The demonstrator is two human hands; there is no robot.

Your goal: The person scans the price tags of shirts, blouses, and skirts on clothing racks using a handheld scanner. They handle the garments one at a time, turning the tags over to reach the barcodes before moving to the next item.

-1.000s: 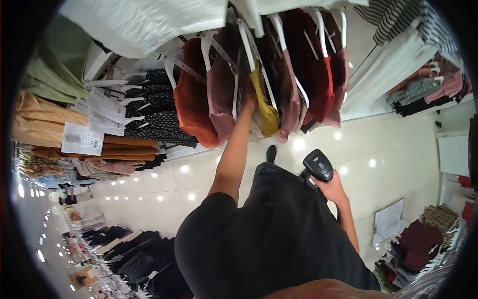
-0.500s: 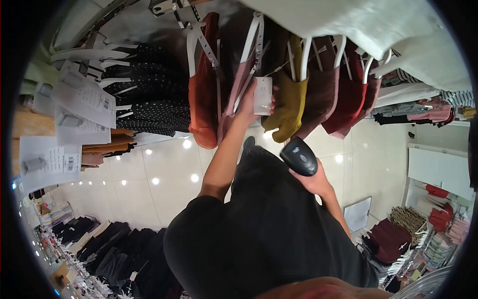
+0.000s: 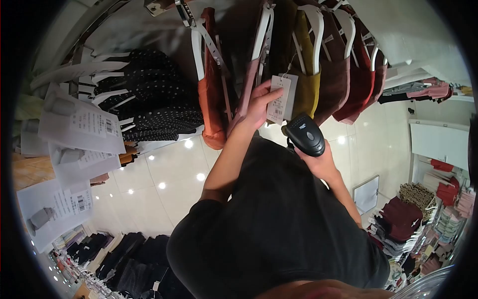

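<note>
My left hand [image 3: 261, 103] pinches a white price tag [image 3: 278, 102] with printed text and a barcode on it; a string runs up from the tag among the hanging garments. The black handheld scanner [image 3: 305, 135] is in my right hand [image 3: 317, 158], its head close to the tag's lower right edge. Beside the tag hangs a mustard garment [image 3: 307, 89] on a white hanger. A pink garment [image 3: 246, 89] and an orange garment [image 3: 210, 109] hang to the left of it.
Brown and red garments [image 3: 362, 84] hang at the right. Black dotted clothes [image 3: 154, 94] and large white labels [image 3: 82, 119] are at the left. Dark folded clothes [image 3: 129, 259] lie at the lower left. A white board [image 3: 366, 194] stands on the tiled floor.
The tag has turned to show its printed side. My right hand has raised the scanner nearer to it. The hanging clothes have shifted slightly in view.
</note>
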